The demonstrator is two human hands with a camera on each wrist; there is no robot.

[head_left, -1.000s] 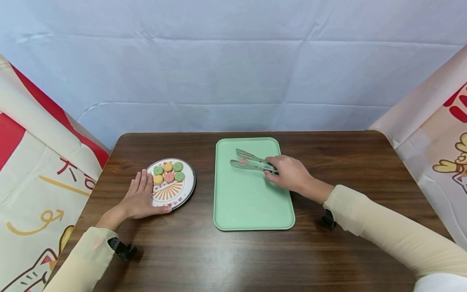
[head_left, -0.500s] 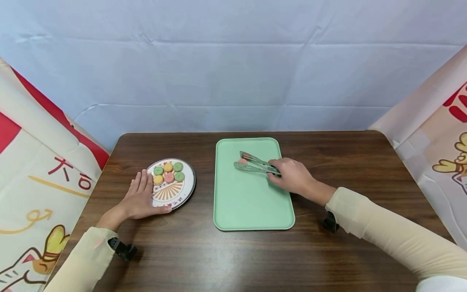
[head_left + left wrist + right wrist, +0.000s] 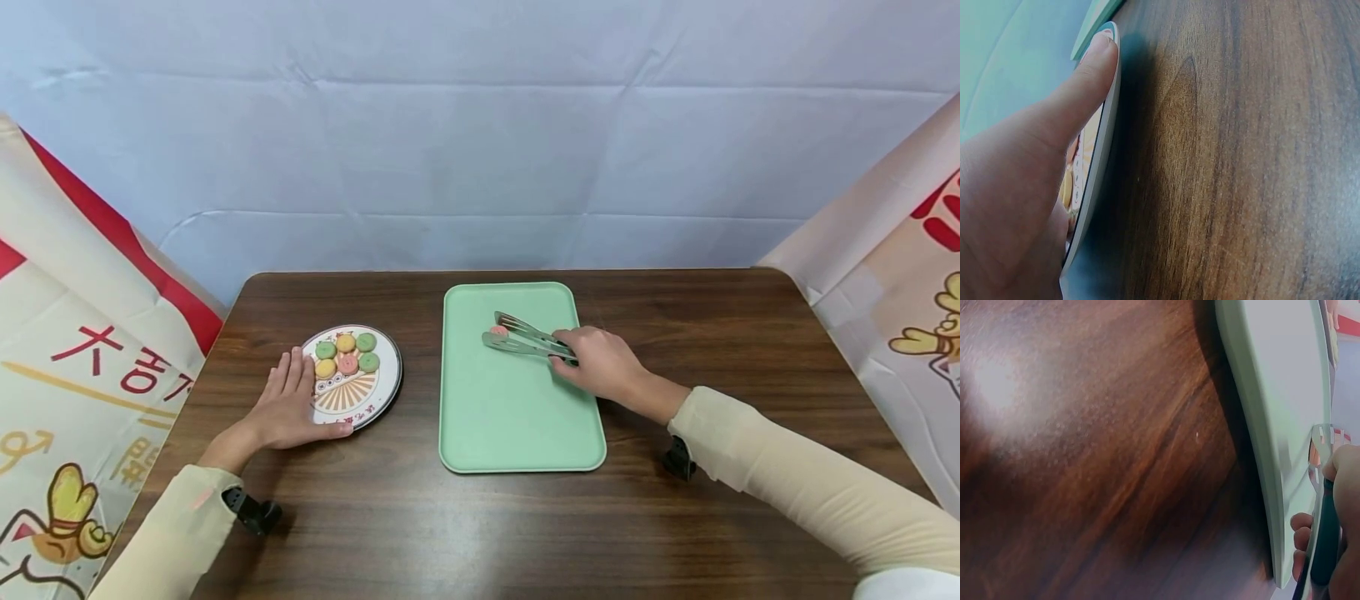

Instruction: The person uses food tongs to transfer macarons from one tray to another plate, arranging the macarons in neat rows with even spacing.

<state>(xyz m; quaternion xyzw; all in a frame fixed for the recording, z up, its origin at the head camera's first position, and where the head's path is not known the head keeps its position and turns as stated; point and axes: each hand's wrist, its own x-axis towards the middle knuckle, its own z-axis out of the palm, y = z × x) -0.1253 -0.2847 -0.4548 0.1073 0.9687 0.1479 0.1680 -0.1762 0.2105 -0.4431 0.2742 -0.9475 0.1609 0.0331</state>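
Observation:
In the head view, my left hand [image 3: 283,408] lies on the left rim of a round white plate [image 3: 388,379], fingers straight and thumb along its near edge. The thumb pressing the rim [image 3: 1112,81] also shows in the left wrist view. Several green, yellow and pink macaron-like cookies [image 3: 347,364] sit on the plate. My right hand [image 3: 600,362] grips metal tongs [image 3: 517,345] with dark handles [image 3: 1326,531] above a green tray [image 3: 517,417]. The spread tong tips lie on either side of one pink cookie [image 3: 498,331] on the tray; whether they touch it I cannot tell.
A dark wooden table [image 3: 360,517] carries the plate at left and the tray in the middle. Behind it hangs a pale cloth [image 3: 480,167]. Printed cloths stand at the left [image 3: 90,358] and right [image 3: 900,333] sides.
My right hand has drawn the tongs slightly right and toward me, then stayed nearly still. The pink cookie is now nearer the tong tips. My left hand has not moved; the left cloth has shifted.

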